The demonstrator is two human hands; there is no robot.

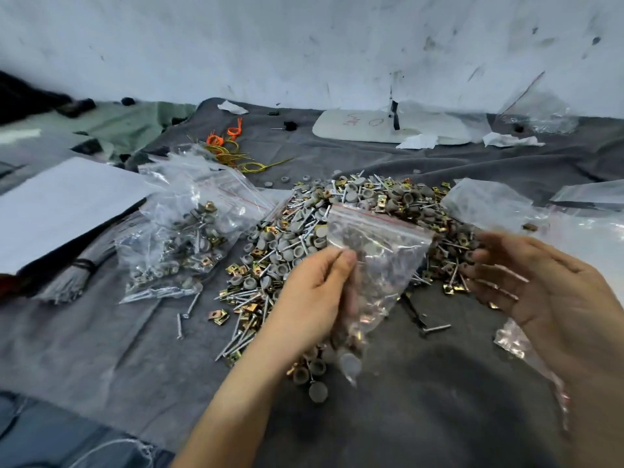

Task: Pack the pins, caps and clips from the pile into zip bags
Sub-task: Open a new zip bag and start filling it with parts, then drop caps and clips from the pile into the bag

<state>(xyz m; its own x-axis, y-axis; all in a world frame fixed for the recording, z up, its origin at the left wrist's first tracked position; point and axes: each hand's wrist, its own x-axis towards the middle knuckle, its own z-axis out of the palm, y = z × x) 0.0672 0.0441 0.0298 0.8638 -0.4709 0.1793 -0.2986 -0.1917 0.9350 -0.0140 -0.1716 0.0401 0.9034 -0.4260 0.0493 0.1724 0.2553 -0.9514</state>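
A pile (304, 238) of silver pins, grey round caps and brass clips lies on the grey cloth in the middle. Above it my left hand (314, 295) pinches the side of a small clear zip bag (378, 265) with a red seal line; the bag hangs down with a few caps and clips in its lower end. My right hand (540, 285) hovers just right of the bag, palm turned toward it, fingers loosely spread and holding nothing. Filled zip bags (179, 244) lie to the left of the pile.
More clear bags (489, 201) lie to the right of the pile, and another (526, 352) under my right wrist. A white sheet (60, 204) over a bundle of grey ties (71, 278) sits at left. Orange and yellow wires (229, 146) and a white board (388, 126) lie by the wall.
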